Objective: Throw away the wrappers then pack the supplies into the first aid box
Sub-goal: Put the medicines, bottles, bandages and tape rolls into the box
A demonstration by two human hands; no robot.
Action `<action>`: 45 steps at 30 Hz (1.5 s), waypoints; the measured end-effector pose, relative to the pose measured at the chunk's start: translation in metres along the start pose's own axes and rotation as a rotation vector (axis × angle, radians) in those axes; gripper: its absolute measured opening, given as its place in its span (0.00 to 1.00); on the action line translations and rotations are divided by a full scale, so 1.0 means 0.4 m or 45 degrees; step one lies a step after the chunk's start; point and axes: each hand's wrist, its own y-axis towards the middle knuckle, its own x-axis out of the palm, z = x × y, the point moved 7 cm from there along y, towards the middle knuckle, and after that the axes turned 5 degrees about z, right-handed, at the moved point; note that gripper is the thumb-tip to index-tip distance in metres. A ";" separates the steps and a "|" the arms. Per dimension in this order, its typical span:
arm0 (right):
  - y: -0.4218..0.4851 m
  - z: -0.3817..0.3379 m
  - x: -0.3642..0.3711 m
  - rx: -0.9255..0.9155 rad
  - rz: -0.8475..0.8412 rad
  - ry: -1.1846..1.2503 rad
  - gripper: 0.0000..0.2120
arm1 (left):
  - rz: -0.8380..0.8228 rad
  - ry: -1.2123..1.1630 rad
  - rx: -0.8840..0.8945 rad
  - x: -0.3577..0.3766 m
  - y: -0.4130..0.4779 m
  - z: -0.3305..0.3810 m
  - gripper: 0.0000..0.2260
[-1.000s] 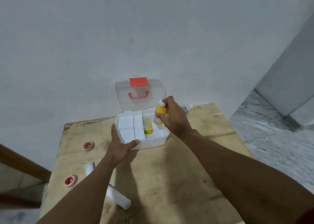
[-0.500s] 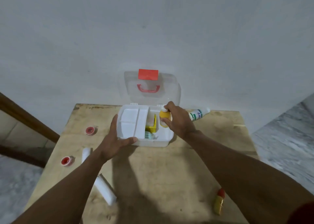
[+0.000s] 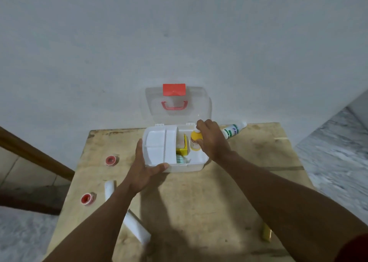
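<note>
The light was soft and rather dim, with a cool grey-blue cast over the wall [image 3: 179, 33]. It seemed to come from the left and above: a broad, soft-edged shadow lay on the desk [image 3: 249, 182] to the right of the left forearm [image 3: 103, 218], with a paler patch near the front edge. The whole frame was slightly soft, and the label on the white bottle [image 3: 232, 131] was unreadable. Wide-angle bending splayed the desk's edges, and the lower corners were smeared.

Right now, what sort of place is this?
Likely a plain room in a home, not a lab: a rough wooden table against a bare white wall, marble-patterned floor on the right, and a small first aid box open on the table.
</note>
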 end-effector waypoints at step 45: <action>-0.003 0.444 0.007 1.439 0.069 0.596 0.26 | 0.005 0.060 -0.124 0.014 -0.008 0.038 0.43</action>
